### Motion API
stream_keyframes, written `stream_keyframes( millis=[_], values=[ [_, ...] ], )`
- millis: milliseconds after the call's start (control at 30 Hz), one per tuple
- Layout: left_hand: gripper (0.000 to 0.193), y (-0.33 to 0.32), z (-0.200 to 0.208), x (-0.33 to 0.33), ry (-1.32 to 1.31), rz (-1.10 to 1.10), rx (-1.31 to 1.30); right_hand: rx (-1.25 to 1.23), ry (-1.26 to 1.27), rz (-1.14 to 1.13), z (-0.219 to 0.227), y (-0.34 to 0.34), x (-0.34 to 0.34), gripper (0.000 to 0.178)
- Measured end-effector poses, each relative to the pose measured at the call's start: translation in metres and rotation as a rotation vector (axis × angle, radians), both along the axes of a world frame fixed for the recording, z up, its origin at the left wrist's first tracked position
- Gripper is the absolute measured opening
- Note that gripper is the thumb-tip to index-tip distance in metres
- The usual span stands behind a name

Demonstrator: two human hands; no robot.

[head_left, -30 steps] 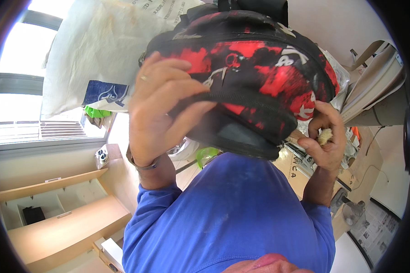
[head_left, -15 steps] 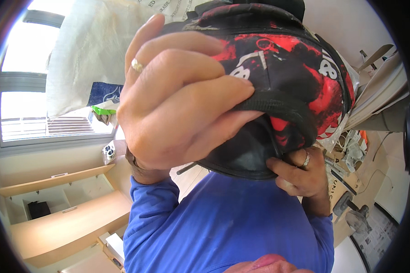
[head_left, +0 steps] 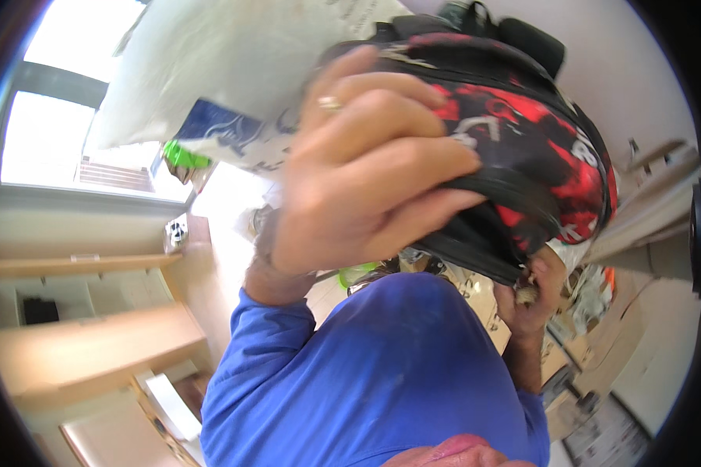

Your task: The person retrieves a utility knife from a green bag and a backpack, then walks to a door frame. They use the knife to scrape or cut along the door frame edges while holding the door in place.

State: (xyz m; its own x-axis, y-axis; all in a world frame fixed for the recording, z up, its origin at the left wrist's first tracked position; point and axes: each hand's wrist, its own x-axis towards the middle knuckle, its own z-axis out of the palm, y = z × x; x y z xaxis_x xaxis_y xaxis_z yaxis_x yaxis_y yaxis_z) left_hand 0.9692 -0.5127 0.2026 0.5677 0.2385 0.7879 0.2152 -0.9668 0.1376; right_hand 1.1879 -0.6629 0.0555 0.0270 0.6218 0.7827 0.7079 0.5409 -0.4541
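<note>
A black backpack with red patches and white print (head_left: pixel 553 132) fills the upper right, held up in front of my chest. My left hand (head_left: pixel 374 171), a ring on one finger, is closed in a pinch on the dark edge of an open front pocket. Below the fingers hangs the pocket's black flap (head_left: pixel 475 241). At the flap's lower right corner my right hand (head_left: pixel 536 294) is closed on the backpack's fabric, its fingertips partly hidden. Motion blurs both hands a little.
A large white sack (head_left: pixel 241 70) with a blue patch stands behind the backpack at the upper left. Windows (head_left: pixel 47 140) and open wooden cabinets (head_left: pixel 86 335) line the left. Plastic wrapping (head_left: pixel 592 300) and a cardboard sheet lie at the right. A curtain-like cloth (head_left: pixel 646 210) hangs there.
My left hand and the backpack have shifted right. The right hand has moved slightly down with the flap's corner. The view has tilted, showing green items on the floor beyond my chest.
</note>
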Motion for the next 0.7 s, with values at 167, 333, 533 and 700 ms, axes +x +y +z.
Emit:
stream_keyframes(
  millis=[167,333,533,700],
  values=[
    [0.025,-0.028,-0.012,0.011,-0.256,0.049,0.009,-0.378,0.403,0.026,-0.011,-0.027,0.01,0.04],
    [0.017,-0.078,-0.04,0.018,-0.443,-0.13,0.113,-0.49,0.434,0.237,-0.001,-0.019,0.018,0.035],
    [0.019,-0.092,-0.083,0.048,-0.278,-0.25,0.094,-0.628,0.251,0.019,0.044,-0.031,0.009,0.03],
    [0.02,-0.095,-0.088,0.041,-0.251,-0.072,0.092,-0.512,0.476,-0.176,0.047,-0.053,0.019,0.022]
  ],
)
